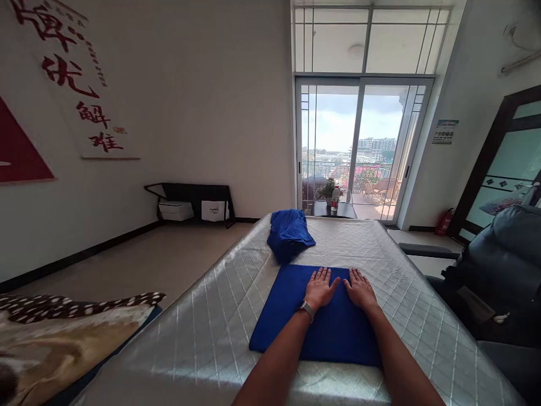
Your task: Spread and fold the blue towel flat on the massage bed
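Observation:
A blue cloth (274, 321), folded into a flat rectangle, lies on the silver quilted table cover (203, 332). My left hand (322, 287) rests palm down near its far edge, fingers stretched out, with a watch on the wrist. Beside it my right hand (360, 287) lies flat on the same cloth near the far right corner, thumb pointing toward the left hand. Neither hand grips anything. Just beyond the folded cloth, a crumpled blue cloth (289, 231) sits in a loose heap. My forearms hide part of the folded cloth's near side.
A patterned blanket (76, 344) lies at lower left. On the right stands a dark chair (499, 265) with things on it. Beyond the table's far end is a small black table (319, 210) with a bottle (335, 198), before glass sliding doors (329, 135). A black rack (194, 194) stands against the left wall.

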The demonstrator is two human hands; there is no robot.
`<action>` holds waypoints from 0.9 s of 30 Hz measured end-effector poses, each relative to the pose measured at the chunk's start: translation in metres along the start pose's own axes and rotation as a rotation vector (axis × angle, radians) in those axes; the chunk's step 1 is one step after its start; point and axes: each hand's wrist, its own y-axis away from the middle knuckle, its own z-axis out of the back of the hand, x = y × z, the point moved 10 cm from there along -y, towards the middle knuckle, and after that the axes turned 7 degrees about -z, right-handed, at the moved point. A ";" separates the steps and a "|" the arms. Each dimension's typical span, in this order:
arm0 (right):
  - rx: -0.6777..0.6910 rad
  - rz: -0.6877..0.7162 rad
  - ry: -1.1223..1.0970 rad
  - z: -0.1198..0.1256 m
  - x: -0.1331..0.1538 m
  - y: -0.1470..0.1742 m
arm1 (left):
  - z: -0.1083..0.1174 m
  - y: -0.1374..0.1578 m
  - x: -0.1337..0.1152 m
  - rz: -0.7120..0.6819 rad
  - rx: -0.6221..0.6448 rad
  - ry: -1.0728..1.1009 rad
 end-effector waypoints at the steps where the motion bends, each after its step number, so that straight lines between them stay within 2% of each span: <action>1: 0.001 -0.003 -0.004 0.000 0.000 0.000 | 0.003 0.005 0.015 0.022 0.006 -0.010; 7: 0.009 -0.010 -0.017 -0.001 -0.001 0.000 | 0.026 0.043 0.107 0.119 0.028 -0.067; 11: 0.009 -0.018 -0.004 -0.002 -0.001 -0.002 | 0.036 0.060 0.140 0.146 0.007 -0.082; 19: 0.008 -0.040 0.046 0.001 0.003 0.001 | 0.042 0.065 0.140 0.153 -0.078 -0.062; 27: 0.010 -0.054 0.093 0.006 0.009 0.008 | 0.050 0.072 0.141 0.201 -0.092 -0.022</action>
